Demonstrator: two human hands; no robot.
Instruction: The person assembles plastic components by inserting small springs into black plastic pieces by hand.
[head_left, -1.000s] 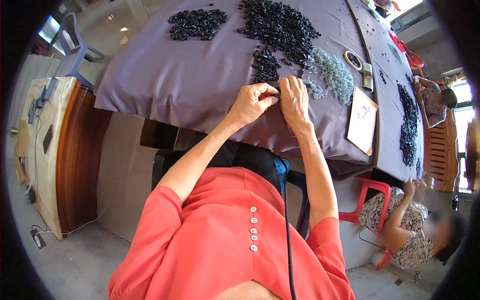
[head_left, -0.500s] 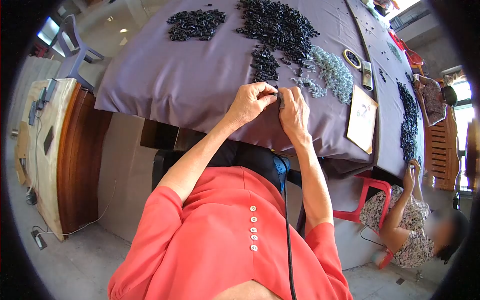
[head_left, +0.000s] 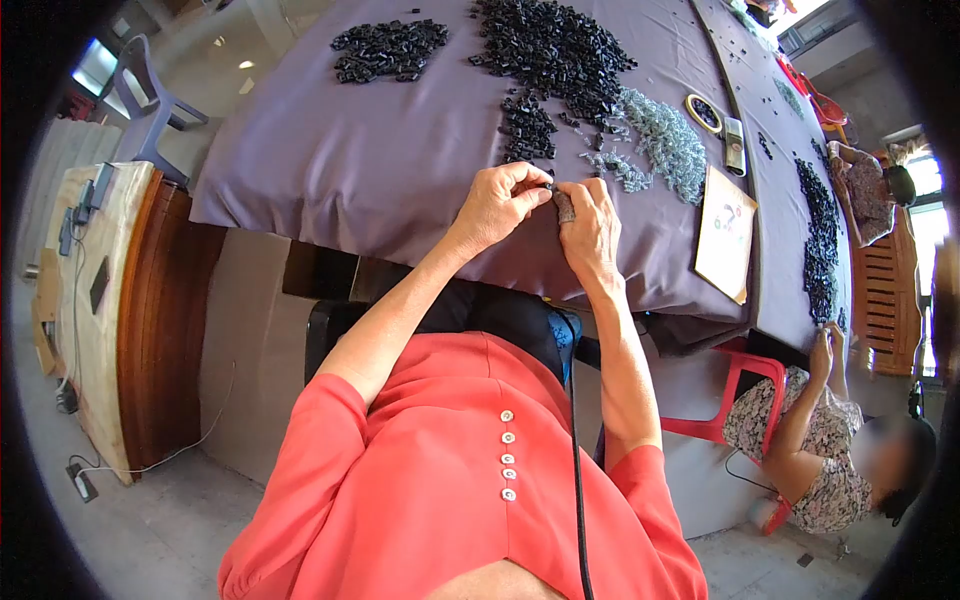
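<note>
My left hand (head_left: 497, 208) pinches a small black piece (head_left: 548, 187) between thumb and index finger, near the front edge of the cloth-covered table. Right beside it, my right hand (head_left: 590, 225) has its fingers curled, with a small greyish thing (head_left: 564, 207) between thumb and fingers; its details are too small to tell. Just beyond my hands lies a small group of black pieces (head_left: 528, 128), joined to a larger black pile (head_left: 550, 50). Clear pieces (head_left: 665, 140) are heaped to the right of it.
Another black pile (head_left: 390, 50) lies at the back left. A tape roll (head_left: 703, 114), a small container (head_left: 735, 147) and a printed sheet (head_left: 725, 235) are on the right. Beyond them, a co-worker (head_left: 820, 440) sits by a red chair (head_left: 735, 400), near more black pieces (head_left: 820, 240).
My right hand has drawn back slightly from the table's middle, and its fingers are more curled, showing the greyish thing. The co-worker's hands have moved toward the black pieces.
</note>
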